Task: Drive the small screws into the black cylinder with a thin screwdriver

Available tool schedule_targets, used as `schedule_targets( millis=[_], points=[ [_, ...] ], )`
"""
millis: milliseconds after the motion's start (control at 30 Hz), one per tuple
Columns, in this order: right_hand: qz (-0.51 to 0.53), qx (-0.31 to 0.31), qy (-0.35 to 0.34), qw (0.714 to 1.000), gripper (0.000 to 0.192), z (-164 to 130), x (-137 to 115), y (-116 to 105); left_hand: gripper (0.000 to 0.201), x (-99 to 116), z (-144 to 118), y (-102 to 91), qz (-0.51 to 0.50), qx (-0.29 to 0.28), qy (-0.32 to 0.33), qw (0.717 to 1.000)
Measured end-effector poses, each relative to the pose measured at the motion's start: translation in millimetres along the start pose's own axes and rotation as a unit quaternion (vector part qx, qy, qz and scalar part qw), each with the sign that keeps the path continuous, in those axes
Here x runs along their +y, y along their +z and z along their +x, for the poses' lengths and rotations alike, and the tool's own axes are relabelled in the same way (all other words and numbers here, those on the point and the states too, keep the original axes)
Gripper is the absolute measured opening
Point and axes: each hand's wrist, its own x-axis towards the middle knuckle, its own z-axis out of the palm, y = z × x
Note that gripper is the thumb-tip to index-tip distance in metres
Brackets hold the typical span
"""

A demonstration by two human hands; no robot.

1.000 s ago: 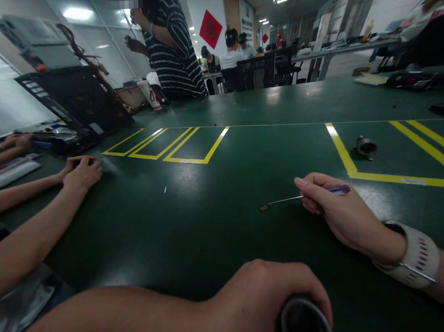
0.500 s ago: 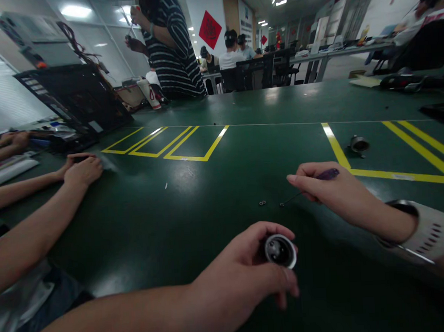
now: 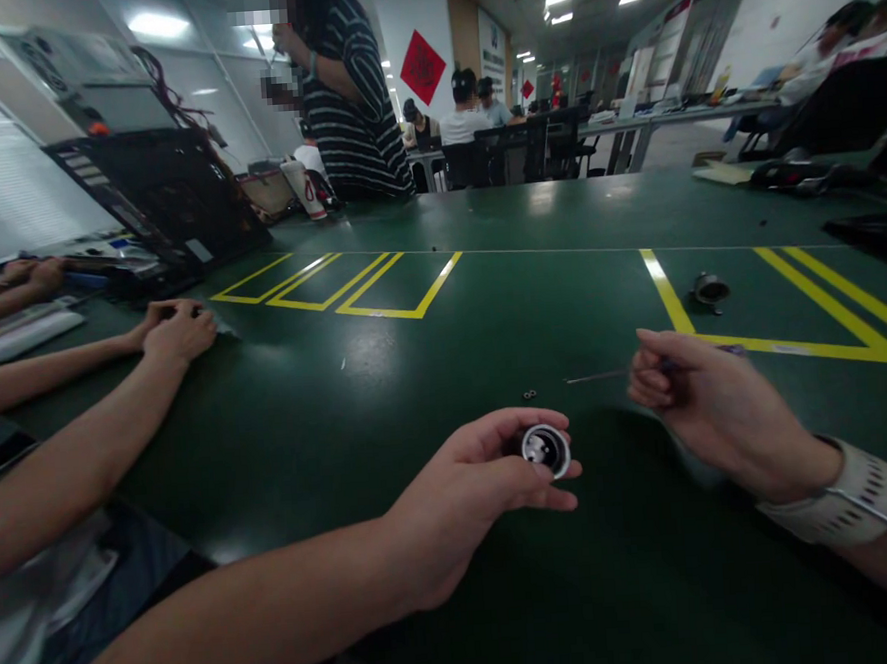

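Observation:
My left hand (image 3: 472, 491) grips a small round black part with a pale rim (image 3: 546, 450), its open face turned toward me, just above the green table (image 3: 487, 309). My right hand (image 3: 708, 411), with a white wristband, pinches a thin screwdriver (image 3: 603, 374) with a purple handle; its tip points left, lifted off the table. Two tiny dark washers or nuts (image 3: 529, 395) lie on the table between the tip and the round part.
A second small metal cylinder (image 3: 709, 289) lies inside yellow tape lines (image 3: 790, 349) at the right. Another person's arms (image 3: 102, 393) rest at the left beside an open computer case (image 3: 157, 204). A person in a striped top (image 3: 350, 97) stands at the far side.
My left hand has brought the round part up and forward into view. My right hand has lifted the screwdriver tip away from the two small washers and shifted right.

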Motion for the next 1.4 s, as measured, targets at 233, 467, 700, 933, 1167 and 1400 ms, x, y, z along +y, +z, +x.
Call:
schedule_targets(
  millis=[233, 467, 700, 933, 1167, 1400],
  points=[
    [-0.045, -0.107, -0.095, 0.989, 0.031, -36, -13, 11, 0.031, -4, 1, -1.3, 0.023, 0.012, 0.026, 0.999],
    [-0.231, -0.133, -0.213, 0.94, 0.032, -63, -9, 11, 0.032, -5, 0, -2.2, 0.064, 0.025, 0.042, 0.997],
    [-0.396, -0.134, -0.337, 0.843, 0.032, -71, -17, 17, 0.03, -7, 2, -2.3, 0.09, 0.023, 0.063, 0.994],
    [-0.392, -0.149, -0.321, 0.849, 0.035, -64, -14, 17, 0.029, -7, 0, -1.8, 0.109, 0.002, 0.086, 0.99],
    [-0.395, -0.166, -0.292, 0.855, 0.038, -65, -15, 19, 0.031, -12, 4, -5.8, 0.176, -0.012, 0.13, 0.976],
    [-0.391, -0.174, -0.297, 0.853, 0.038, -65, -16, 19, 0.031, -11, 3, -7.2, 0.207, 0.004, 0.16, 0.965]
  ],
)
